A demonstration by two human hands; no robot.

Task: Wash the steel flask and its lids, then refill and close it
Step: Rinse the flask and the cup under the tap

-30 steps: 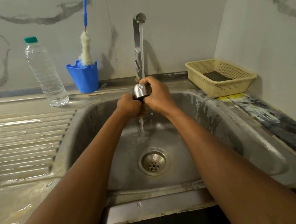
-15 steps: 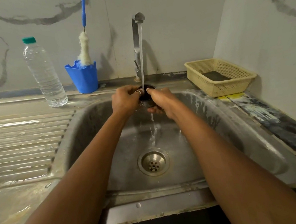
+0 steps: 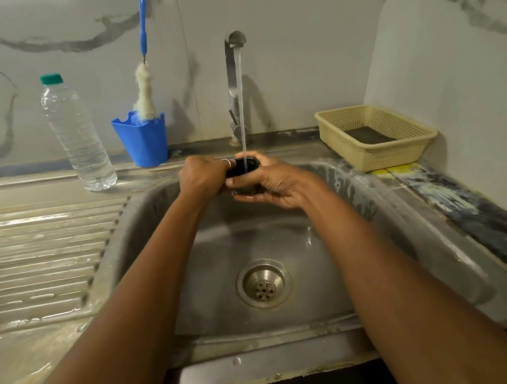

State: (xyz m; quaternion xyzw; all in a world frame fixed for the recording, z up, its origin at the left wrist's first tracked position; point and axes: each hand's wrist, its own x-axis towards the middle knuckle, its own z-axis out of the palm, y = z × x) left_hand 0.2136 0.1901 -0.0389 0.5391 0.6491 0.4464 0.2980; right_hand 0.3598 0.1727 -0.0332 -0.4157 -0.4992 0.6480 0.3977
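grey marble wall [image 3: 306, 40] rose behind the tap [image 3: 233, 38], and directly under the tap, in its running water [image 3: 240, 103], the left hand [image 3: 201, 176] and the right hand [image 3: 277, 185] both held the black lid [image 3: 237, 166] with curled fingers.

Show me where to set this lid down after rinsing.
Set the lid on the drainboard, left of the sink and in front of the bottle: mostly bare, though wet. The strip in front of the basket is narrow. The back ledge is crowded: bottle, cup, tap, basket.
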